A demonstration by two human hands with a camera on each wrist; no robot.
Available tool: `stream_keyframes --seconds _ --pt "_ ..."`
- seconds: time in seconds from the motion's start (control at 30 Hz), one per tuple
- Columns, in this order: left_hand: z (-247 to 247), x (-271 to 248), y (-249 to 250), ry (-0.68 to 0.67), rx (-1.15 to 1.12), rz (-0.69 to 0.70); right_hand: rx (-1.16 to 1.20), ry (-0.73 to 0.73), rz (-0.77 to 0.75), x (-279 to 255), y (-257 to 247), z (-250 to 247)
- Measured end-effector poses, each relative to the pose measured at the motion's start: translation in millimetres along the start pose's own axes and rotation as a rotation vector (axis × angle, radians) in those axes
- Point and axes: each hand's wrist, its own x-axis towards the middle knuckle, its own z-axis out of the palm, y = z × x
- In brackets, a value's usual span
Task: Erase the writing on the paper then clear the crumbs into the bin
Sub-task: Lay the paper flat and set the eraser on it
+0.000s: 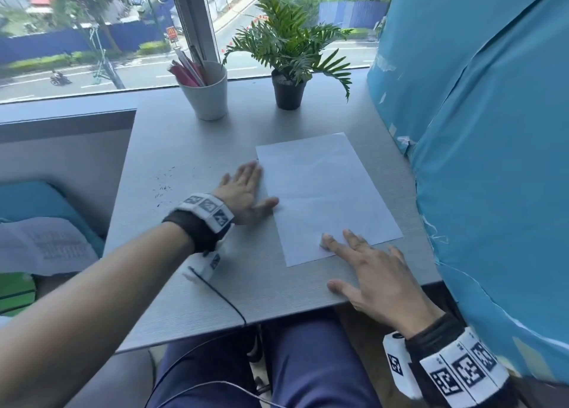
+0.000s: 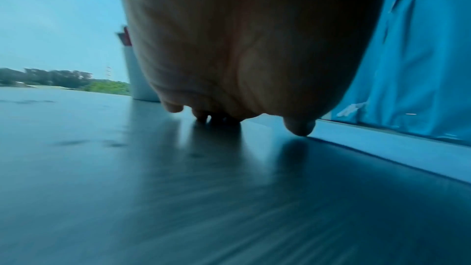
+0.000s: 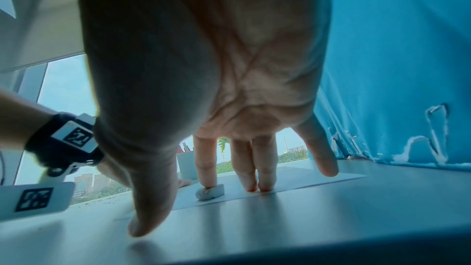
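Observation:
A blank-looking white paper (image 1: 326, 192) lies on the grey table (image 1: 191, 284). My left hand (image 1: 246, 189) lies flat on the table at the paper's left edge, and its thumb (image 2: 300, 126) touches that edge. My right hand (image 1: 366, 269) is spread flat at the paper's near corner. Its index fingertip presses a small white eraser (image 1: 324, 241) (image 3: 210, 191) onto the sheet, and two more fingers (image 3: 254, 168) rest on the paper (image 3: 318, 180). Dark eraser crumbs (image 1: 163, 187) are scattered on the table left of my left hand. No bin is in view.
A white cup of pens (image 1: 207, 96) and a potted plant (image 1: 288, 69) stand at the back by the window. A blue fabric wall (image 1: 480, 130) closes in the right side. An open book (image 1: 43, 244) lies lower left. A black cable (image 1: 221, 296) runs over the table's front edge.

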Motion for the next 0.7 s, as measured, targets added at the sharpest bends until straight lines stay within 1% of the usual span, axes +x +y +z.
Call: stream_keyframes --seconds 0.07,0.1,0.13,0.17,0.2,0.23,0.27,0.3,0.33,0.37,0.4,0.47,0.53,0.63,0.7 --pt "1.3 -9.9 -20.1 -0.006 0.043 -0.175 0.0 -0.004 0.003 0.0 -0.9 0.0" --pt "0.7 -12.1 -20.3 -0.007 0.058 -0.252 0.005 -0.007 0.008 0.0 -1.5 -0.2" --pt "-0.4 -12.5 -15.0 0.009 0.064 -0.293 0.009 -0.01 0.011 -0.1 -2.3 -0.8" --pt "-2.1 -11.3 -4.9 0.047 0.063 -0.277 0.011 -0.013 0.012 0.0 -3.5 -1.5" --pt "-4.4 -8.0 9.1 0.093 0.059 -0.196 0.012 -0.017 0.014 -0.2 -4.4 -2.2" --pt "-6.4 -2.5 26.6 0.133 0.061 -0.066 0.013 -0.021 0.018 -0.7 -5.5 -3.1" --pt "-9.5 3.7 47.1 0.144 0.067 0.085 0.013 -0.027 0.026 -1.5 -6.4 -4.0" --pt "-11.8 11.2 68.6 0.123 0.075 0.228 0.011 -0.033 0.034 -2.3 -7.4 -5.2" --pt "-13.6 18.1 90.3 0.076 0.082 0.338 0.01 -0.04 0.042 -3.1 -8.6 -6.8" --pt "-14.2 25.4 108.4 0.016 0.084 0.403 0.008 -0.043 0.047 -3.8 -9.6 -8.3" --pt "-14.1 32.4 121.8 -0.037 0.078 0.423 0.005 -0.045 0.049 -4.4 -10.4 -9.9" --pt "-12.3 44.8 130.3 -0.086 0.06 0.38 0.01 -0.052 0.05 -5.1 -10.8 -11.9" --pt "-10.9 50.9 116.2 -0.053 0.028 0.315 0.031 -0.058 0.048 -4.0 -9.1 -12.5" --pt "-10.5 50.4 66.4 -0.009 -0.027 0.194 0.048 -0.046 0.039 -0.4 -3.9 -11.1" --pt "-12.3 40.9 24.7 0.005 -0.062 0.084 0.052 -0.039 0.033 1.7 -1.7 -10.6"
